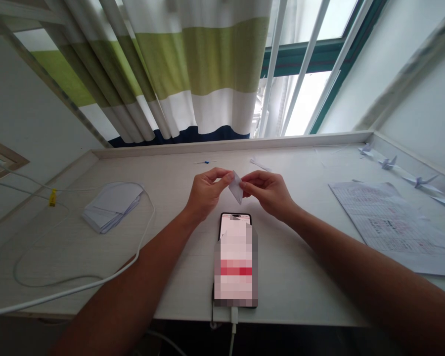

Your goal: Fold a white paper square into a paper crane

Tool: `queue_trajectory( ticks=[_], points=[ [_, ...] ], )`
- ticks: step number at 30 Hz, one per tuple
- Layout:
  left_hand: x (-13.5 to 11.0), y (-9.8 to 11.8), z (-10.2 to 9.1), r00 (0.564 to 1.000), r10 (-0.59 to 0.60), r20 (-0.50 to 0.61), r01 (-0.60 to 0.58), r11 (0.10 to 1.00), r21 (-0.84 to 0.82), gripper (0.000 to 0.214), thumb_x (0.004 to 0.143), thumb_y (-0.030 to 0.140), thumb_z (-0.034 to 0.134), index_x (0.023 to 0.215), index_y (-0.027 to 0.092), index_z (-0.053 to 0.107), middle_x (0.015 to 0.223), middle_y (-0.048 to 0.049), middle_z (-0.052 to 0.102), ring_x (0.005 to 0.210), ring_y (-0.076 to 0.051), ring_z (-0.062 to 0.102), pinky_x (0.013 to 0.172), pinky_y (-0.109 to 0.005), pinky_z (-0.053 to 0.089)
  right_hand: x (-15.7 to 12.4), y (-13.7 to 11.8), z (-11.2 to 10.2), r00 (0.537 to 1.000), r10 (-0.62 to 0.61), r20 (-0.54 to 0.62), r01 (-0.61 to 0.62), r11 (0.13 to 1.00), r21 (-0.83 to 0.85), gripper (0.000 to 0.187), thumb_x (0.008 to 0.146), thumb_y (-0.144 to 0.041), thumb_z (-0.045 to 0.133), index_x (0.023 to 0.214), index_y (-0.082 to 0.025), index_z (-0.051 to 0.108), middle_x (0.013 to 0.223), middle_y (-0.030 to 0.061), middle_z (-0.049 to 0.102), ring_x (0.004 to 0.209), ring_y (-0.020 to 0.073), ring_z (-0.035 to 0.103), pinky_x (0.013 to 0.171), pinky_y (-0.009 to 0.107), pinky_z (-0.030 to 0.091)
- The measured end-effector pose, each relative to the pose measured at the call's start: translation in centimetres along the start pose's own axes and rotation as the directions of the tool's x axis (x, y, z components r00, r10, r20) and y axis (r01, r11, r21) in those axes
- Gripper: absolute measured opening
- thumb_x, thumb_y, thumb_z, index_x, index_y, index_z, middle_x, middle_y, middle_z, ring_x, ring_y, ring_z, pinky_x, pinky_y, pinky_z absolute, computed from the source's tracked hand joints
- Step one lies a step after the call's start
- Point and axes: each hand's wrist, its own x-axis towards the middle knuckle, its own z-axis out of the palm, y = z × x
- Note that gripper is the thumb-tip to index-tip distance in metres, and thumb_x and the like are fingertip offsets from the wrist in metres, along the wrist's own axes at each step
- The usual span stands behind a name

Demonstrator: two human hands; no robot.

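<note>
My left hand (206,190) and my right hand (267,192) meet above the desk, both pinching a small folded piece of white paper (237,187) between thumb and fingers. The paper hangs as a narrow folded shape between the fingertips. Just below the hands a phone (236,259) lies flat on the desk (170,247), screen lit, with a white charging cable (233,321) plugged into its near end.
A stack of white paper squares (112,205) lies at the left, ringed by a white cable (77,282). A printed sheet (395,225) lies at the right. Several folded paper cranes (422,180) line the right wall. Behind are a striped curtain (193,74) and a window.
</note>
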Motion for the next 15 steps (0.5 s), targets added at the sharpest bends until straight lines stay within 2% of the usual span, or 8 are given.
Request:
queue_trajectory(
  ticks=[7, 11, 15],
  points=[
    [-0.28, 0.31, 0.22, 1.0, -0.005, 0.02, 0.005, 1.0, -0.005, 0.026, 0.082, 0.043, 0.084, 0.088, 0.018, 0.081, 0.09, -0.0043, 0.077, 0.082, -0.016, 0.067, 0.08, -0.029, 0.053, -0.02, -0.54, -0.11, 0.996, -0.019, 0.084, 0.026, 0.996, -0.085, 0.035, 0.079, -0.05, 0.087, 0.089, -0.018, 0.078, 0.081, 0.0043, 0.076, 0.07, 0.0156, 0.068, 0.067, 0.032, 0.058],
    [-0.54, 0.12, 0.71, 0.998, -0.017, 0.057, 0.018, 1.0, -0.016, 0.028, 0.083, 0.045, 0.083, 0.091, 0.017, 0.081, 0.09, -0.0042, 0.077, 0.081, -0.015, 0.066, 0.08, -0.029, 0.052, 0.0, -0.34, -0.1, 0.998, -0.039, 0.045, 0.044, 0.992, -0.121, 0.04, 0.079, -0.056, 0.085, 0.086, -0.018, 0.077, 0.079, 0.0043, 0.075, 0.07, 0.0157, 0.064, 0.065, 0.031, 0.056],
    [-0.49, 0.23, 0.7, 0.996, -0.042, 0.078, 0.044, 0.999, -0.024, 0.033, 0.076, 0.046, 0.089, 0.092, 0.018, 0.082, 0.091, -0.0058, 0.078, 0.082, -0.016, 0.066, 0.079, -0.03, 0.052, 0.09, 0.11, -0.35, 0.999, -0.042, 0.026, 0.044, 0.996, -0.078, 0.04, 0.077, -0.055, 0.087, 0.081, -0.017, 0.076, 0.077, 0.0038, 0.073, 0.069, 0.0152, 0.063, 0.064, 0.03, 0.054]
  ],
)
